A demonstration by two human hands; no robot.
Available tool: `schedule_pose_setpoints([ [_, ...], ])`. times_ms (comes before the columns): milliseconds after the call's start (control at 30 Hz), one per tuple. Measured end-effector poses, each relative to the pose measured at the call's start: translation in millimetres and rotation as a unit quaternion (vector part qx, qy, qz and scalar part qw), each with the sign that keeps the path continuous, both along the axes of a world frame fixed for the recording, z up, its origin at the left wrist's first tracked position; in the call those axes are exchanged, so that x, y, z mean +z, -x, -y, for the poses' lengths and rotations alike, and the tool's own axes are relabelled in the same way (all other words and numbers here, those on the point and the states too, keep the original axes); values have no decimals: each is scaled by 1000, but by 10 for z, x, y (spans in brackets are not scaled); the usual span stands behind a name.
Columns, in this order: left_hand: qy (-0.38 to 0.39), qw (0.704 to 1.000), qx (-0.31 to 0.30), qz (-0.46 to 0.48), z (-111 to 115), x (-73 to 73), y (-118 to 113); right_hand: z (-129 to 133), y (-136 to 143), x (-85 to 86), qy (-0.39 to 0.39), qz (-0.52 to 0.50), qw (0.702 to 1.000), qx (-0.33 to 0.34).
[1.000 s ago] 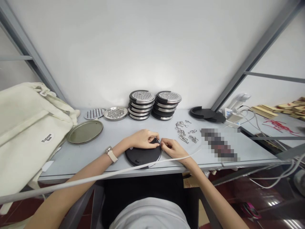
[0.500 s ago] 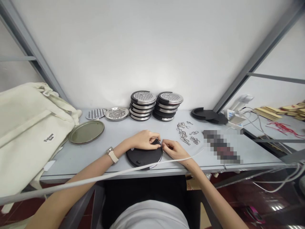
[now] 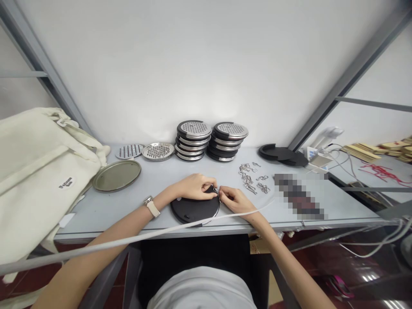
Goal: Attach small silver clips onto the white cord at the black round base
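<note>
Right fingers: pinched together at the disc's far right edge, right hand [image 3: 236, 200], closed on what we take to be a small metal piece [image 3: 216, 189], too fine to make out fully. Left fingers: thumb and forefinger closed on the raised tip of the same edge, left hand [image 3: 196, 186].

Changes: almost none over the last second; both hands hold their meeting point, and only our view shifts slightly. We judge the work at that edge to be still in hand.

Pose: left palm down over the disc's far part, arm reaching in from the left, wristwatch [image 3: 150, 206] on the wrist; right hand beside the disc, knuckles up, fingers curled inward.

Item held: one black disc [image 3: 195, 210], lying flat near the front of the bench [image 3: 157, 176], a silver rim showing at its right.

Right of the disc: loose metal clips [image 3: 247, 178]; farther right, a pixelated patch [image 3: 299, 195] we cannot identify; right and beyond, black holders [image 3: 275, 152].

Beyond the disc: two stacks of graters, left stack [image 3: 193, 139] and right stack [image 3: 228, 141].

Left and beyond: a round grater plate [image 3: 158, 151], an olive plate [image 3: 117, 176]. Far left: one cream bag [image 3: 38, 171].
</note>
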State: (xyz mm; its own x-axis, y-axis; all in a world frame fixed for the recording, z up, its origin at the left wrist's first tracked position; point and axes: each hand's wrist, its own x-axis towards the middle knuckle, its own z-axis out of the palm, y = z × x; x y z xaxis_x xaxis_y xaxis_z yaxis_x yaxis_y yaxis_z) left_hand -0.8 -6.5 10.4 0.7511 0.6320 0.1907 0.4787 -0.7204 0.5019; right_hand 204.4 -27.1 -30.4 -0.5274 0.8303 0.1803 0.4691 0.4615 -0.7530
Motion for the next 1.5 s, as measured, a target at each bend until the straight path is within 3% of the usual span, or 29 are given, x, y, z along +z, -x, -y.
schedule_pose_setpoints([
  [1500, -7, 1000, -5, 12, -9, -13, -1, 22, 15, 6, -10, 7, 1000, -21],
])
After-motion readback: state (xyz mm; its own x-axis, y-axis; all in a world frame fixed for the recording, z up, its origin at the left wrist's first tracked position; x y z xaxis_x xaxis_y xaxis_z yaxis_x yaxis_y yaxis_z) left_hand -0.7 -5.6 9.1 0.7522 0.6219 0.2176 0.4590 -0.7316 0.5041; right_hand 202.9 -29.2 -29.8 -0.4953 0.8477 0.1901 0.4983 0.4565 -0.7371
